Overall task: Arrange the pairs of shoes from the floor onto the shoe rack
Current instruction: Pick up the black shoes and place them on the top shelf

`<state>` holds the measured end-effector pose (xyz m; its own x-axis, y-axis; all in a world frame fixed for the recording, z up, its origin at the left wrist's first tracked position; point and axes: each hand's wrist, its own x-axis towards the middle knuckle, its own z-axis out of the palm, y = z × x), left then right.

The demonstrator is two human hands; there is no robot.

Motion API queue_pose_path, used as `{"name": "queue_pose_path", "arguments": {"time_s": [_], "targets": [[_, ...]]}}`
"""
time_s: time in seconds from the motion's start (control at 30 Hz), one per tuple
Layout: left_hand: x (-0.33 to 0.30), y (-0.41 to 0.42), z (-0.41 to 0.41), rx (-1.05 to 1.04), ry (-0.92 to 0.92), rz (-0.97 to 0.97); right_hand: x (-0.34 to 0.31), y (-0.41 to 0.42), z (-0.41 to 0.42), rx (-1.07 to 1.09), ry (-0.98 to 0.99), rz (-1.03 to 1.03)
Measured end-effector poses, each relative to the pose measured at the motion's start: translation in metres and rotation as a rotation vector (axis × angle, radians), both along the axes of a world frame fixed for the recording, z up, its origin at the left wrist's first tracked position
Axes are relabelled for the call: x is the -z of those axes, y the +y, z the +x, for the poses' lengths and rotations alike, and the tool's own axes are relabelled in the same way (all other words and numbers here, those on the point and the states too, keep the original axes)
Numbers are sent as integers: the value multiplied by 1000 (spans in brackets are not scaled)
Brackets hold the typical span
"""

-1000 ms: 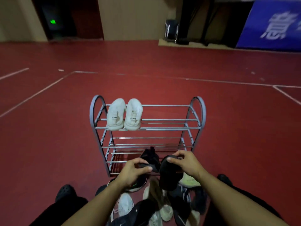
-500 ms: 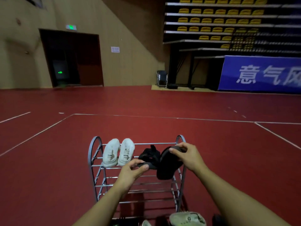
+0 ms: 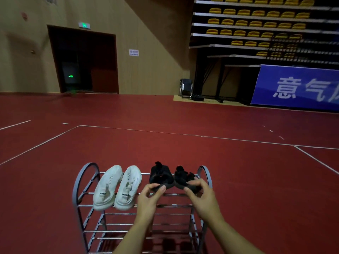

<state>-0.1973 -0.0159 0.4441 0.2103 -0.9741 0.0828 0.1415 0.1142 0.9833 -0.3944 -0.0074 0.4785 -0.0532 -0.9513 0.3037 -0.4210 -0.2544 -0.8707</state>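
Observation:
A grey metal shoe rack [image 3: 83, 182] with several tiers of bars stands on the red floor at bottom centre. On the left half of its top tier rests a pair of white sneakers [image 3: 117, 187], heels toward me. To their right sit two black shoes side by side, the left black shoe [image 3: 160, 175] and the right black shoe [image 3: 183, 176]. My left hand [image 3: 149, 199] pinches the heel of the left one. My right hand [image 3: 203, 197] holds the heel of the right one. The shoes on the floor are out of view.
The rack's lower tiers [image 3: 143, 231] show bare bars. Red sports floor with white lines [image 3: 165, 133] lies all around. A folded chair [image 3: 186, 88], a blue banner [image 3: 297, 87] and tiered yellow seats stand far back right; a dark doorway [image 3: 84, 61] is back left.
Both hands lifted the black shoes from the floor pile up to the top tier. The right shoe, earlier tilted sole-out, now lies flat beside the left one. The view tilted upward.

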Motion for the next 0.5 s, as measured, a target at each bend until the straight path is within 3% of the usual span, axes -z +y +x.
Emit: {"name": "queue_pose_path", "arguments": {"time_s": [0.23, 0.5], "targets": [[7, -58, 10, 117, -159, 3, 52, -56, -1, 31, 136, -94], [30, -80, 30, 152, -303, 44, 71, -70, 3, 62, 134, -222]]}}
